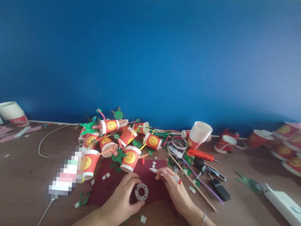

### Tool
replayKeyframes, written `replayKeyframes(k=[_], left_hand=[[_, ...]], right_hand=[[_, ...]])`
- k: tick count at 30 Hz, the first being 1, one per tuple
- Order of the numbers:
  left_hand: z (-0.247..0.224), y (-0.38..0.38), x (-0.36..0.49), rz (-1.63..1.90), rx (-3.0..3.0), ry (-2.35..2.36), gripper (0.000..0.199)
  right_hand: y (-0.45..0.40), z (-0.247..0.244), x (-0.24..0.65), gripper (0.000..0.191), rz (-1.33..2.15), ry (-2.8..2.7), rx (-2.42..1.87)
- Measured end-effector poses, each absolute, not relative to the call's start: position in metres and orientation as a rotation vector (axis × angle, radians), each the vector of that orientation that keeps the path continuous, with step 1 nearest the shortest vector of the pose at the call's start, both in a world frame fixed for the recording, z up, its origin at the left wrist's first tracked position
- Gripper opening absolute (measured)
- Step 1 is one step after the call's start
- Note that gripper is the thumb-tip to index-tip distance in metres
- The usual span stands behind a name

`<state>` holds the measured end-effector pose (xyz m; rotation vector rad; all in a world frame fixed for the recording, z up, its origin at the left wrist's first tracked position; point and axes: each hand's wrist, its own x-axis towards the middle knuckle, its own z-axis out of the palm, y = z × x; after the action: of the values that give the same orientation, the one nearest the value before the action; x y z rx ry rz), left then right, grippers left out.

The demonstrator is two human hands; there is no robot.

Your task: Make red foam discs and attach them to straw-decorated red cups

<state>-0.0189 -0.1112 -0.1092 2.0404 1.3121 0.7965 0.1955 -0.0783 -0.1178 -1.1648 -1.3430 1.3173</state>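
My left hand (pixel 124 193) grips a round grey ring with small holes around its face (pixel 141 192), dark along its side, fingers and thumb on opposite edges. It rests on or just above a dark red sheet (pixel 100 193); I cannot tell which. Over the sheet's right part, my right hand (pixel 173 188) is closed on a white pen (pixel 176 179) with a red end, lying across the fingers. Small white paper squares (pixel 106 176) are scattered about the sheet.
Red-and-white paper cups (pixel 130 159) with green paper pieces are clustered behind the sheet. A wooden stick (pixel 191 182), an orange-red tool (pixel 201 154) and keys with a black fob (pixel 219 189) lie right. A power strip (pixel 290 213) and stacked cups (pixel 299 159) sit farther right.
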Motion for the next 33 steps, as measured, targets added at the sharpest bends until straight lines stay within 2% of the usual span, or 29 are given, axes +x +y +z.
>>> replayKeyframes(k=[10, 18, 22, 28, 33], left_hand=[[-0.113, -0.113, -0.019, 0.851, 2.022, 1.306, 0.041], [-0.116, -0.113, -0.02, 0.844, 2.01, 1.295, 0.043], [-0.113, -0.114, -0.02, 0.822, 1.99, 1.296, 0.042], [-0.112, -0.111, -0.02, 0.78, 1.934, 1.276, 0.04], [-0.113, -0.11, -0.019, 0.784, 1.911, 1.261, 0.037]], right_hand=[[-0.08, -0.115, 0.196, 0.033, 1.304, -1.341, -1.26], [-0.08, -0.117, 0.195, 0.014, 1.45, -1.144, -1.138], [-0.082, -0.112, 0.195, 0.013, 1.468, -1.139, -1.145], [-0.091, -0.093, 0.186, 0.028, 1.287, -1.469, -1.245], [-0.096, -0.088, 0.175, 0.021, 1.043, -1.873, -1.261]])
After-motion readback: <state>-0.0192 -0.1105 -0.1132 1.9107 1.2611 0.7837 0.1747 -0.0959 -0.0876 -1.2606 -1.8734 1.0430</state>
